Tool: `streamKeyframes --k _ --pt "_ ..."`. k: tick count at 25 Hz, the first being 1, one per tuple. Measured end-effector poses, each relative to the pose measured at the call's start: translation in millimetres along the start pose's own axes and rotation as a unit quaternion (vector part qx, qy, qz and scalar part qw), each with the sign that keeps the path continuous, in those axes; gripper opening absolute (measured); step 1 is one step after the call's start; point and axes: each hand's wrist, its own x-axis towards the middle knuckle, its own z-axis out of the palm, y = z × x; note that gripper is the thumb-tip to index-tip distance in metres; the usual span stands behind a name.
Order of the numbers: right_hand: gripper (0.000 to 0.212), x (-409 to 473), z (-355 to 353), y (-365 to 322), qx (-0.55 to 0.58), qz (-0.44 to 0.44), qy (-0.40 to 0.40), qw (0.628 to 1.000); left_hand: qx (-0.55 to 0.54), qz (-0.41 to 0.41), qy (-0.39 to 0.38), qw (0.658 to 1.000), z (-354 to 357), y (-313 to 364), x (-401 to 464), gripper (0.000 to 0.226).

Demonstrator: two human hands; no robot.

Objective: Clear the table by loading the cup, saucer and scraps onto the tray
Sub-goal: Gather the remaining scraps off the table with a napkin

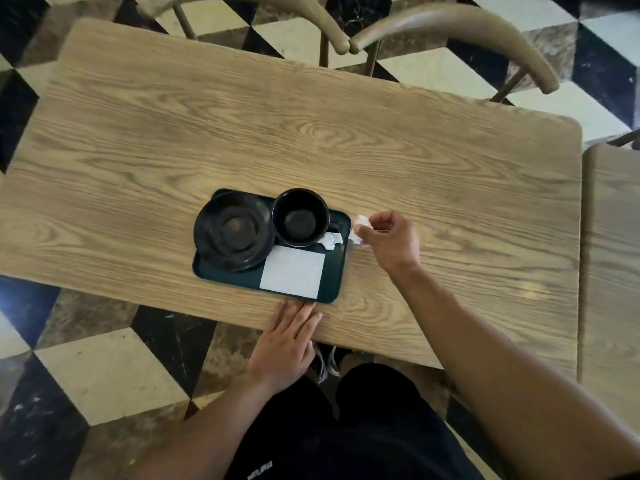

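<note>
The cup [300, 217] and saucer [232, 231] already stand on the tray [337, 271] near the counter's [415, 150] front edge. The right hand [388, 240] has its grip clamped on a white scrap [360, 227] just beside the tray's right rim. The left hand [287, 341] lies flat, fingers apart, at the tray's front rim. I judge the last scrap must next go over the rim and be released.

Wooden table [311, 133] on checkered floor [110, 372]
</note>
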Motion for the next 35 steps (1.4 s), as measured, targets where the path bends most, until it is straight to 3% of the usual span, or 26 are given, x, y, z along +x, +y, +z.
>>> streamKeyframes --k 6,14,20,24,28,32,35 --pt "0.012 33 31 -26 -0.165 -0.160 -0.059 0.971 0.000 -0.045 0.006 0.999 5 4 -5 0.059" --pt "0.016 55 32 -22 -0.291 -0.178 -0.166 0.925 -0.030 -0.067 0.026 0.997 10 11 -3 0.058" --pt "0.019 46 28 -17 -0.168 -0.100 -0.094 0.976 -0.030 -0.064 0.029 0.997 8 11 -1 0.057" --pt "0.025 16 13 0 -0.153 -0.068 -0.019 0.986 -0.036 -0.071 0.008 0.997 1 12 0 0.054" --pt "0.040 -41 1 48 -0.323 -0.135 -0.081 0.933 -0.078 -0.100 -0.025 0.992 -25 15 -2 0.049" --pt "0.049 -89 0 72 -0.473 -0.162 -0.155 0.852 -0.082 -0.186 -0.098 0.974 -60 10 -14 0.045" --pt "0.038 -115 0 74 -0.469 -0.135 -0.216 0.846 -0.091 -0.275 -0.143 0.946 -75 6 -29 0.038"
